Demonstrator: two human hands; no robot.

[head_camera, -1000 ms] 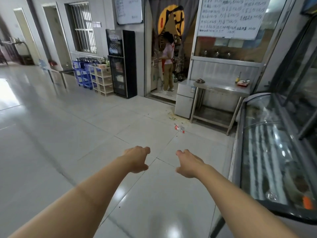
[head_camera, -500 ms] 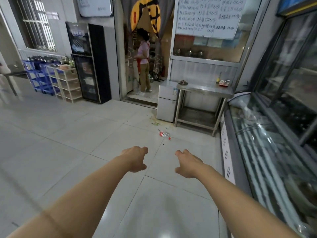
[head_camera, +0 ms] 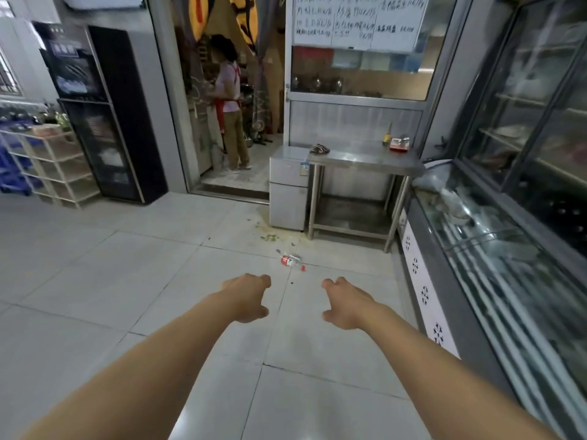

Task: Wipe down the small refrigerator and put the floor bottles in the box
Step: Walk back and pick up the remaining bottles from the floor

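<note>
both arms reach forward over the pale tiled floor (head_camera: 127, 281), level with each other and apart. the left hand (head_camera: 249, 298) hangs with its fingers loosely curled downward and nothing in its grip; the right hand (head_camera: 344, 303) is the same, fingers slack and bent, holding nothing. ahead of the hands, well apart from them, a plastic bottle (head_camera: 292, 262) with a red label and red cap lies on its side on the floor. beyond it green scraps (head_camera: 270, 238) are scattered on the tiles just in front of the small refrigerator (head_camera: 288, 188), a silver two-door unit standing upright on the floor, touching or just beside the left end of a steel worktop (head_camera: 365, 158). on the worktop lie a dark crumpled cloth (head_camera: 320, 149) near its left end and, toward the right, a small upright bottle (head_camera: 386, 136) next to a red and white container (head_camera: 399, 144). a glass-topped chest freezer (head_camera: 495, 265) runs along the right side. to the left of the refrigerator is an open doorway where a person (head_camera: 230, 106) in a pink top stands. further left stand a tall black cabinet (head_camera: 104, 112) and a pale shelf rack (head_camera: 54, 163). a whiteboard (head_camera: 355, 20) with handwriting hangs above the worktop.
</note>
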